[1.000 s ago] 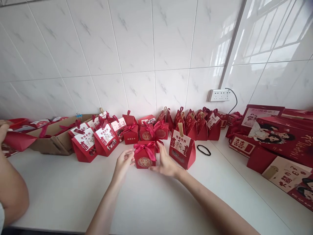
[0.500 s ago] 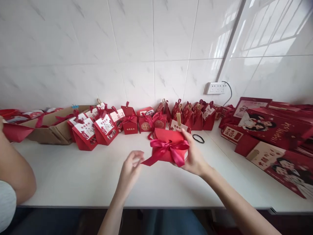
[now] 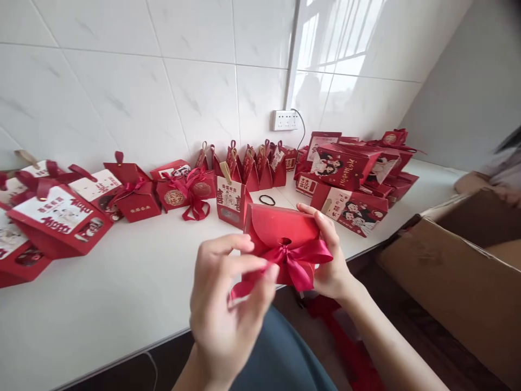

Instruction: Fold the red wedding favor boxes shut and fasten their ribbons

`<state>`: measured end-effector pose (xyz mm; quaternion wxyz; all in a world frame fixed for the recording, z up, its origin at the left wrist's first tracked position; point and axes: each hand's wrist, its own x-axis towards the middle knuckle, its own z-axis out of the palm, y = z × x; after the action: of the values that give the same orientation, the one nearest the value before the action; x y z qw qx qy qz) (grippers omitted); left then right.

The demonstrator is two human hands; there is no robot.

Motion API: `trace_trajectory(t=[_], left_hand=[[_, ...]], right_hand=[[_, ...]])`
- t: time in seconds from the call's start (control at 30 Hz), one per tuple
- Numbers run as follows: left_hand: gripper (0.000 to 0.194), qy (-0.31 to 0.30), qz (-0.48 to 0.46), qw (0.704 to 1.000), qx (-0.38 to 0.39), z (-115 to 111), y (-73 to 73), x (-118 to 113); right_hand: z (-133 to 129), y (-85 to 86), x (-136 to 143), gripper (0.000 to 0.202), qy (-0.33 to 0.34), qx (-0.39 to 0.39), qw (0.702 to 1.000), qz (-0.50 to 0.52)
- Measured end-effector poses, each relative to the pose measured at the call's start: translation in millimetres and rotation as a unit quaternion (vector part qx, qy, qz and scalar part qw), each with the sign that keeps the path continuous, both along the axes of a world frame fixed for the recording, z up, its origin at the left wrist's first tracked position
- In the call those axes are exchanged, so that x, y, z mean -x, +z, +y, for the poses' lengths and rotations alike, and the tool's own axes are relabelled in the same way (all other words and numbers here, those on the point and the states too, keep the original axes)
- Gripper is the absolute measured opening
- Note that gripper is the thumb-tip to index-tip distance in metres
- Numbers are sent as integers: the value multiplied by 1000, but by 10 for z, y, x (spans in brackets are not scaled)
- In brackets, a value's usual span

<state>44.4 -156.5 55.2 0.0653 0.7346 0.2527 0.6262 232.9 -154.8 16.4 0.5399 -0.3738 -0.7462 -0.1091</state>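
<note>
A red gift box with a rounded flap is held up near the table's front edge. My right hand grips its right side, the thumb at the top corner. Across the box's front is a crimson ribbon bow. My left hand, slightly blurred, pinches the bow's left loop between thumb and fingers. Behind the held box, a small printed box stands upright, with a black hair tie to its right.
Red boxes with white labels stand at the left of the white table. Several pointed boxes line the wall. Larger printed boxes are piled at the right. A cardboard box is beyond the table's right edge, near a person's sleeve.
The view has swung to the right. My left hand has come up to the ribbon and closed on it. The held box looks nearer, and the cardboard box has entered view.
</note>
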Motion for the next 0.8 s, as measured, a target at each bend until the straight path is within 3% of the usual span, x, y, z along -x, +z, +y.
trace_trajectory(t=[0.17, 0.33, 0.8], left_hand=[[15, 18, 78, 992, -94, -226, -18, -273], [25, 28, 100, 984, -147, -303, -26, -395], [23, -18, 137, 983, -123, -297, 6, -433]], right_hand=[[-75, -192, -56, 96, -74, -22, 992, 98], [-144, -221, -114, 85, -71, -46, 987, 134], [-282, -140, -257, 87, -71, -36, 990, 116]])
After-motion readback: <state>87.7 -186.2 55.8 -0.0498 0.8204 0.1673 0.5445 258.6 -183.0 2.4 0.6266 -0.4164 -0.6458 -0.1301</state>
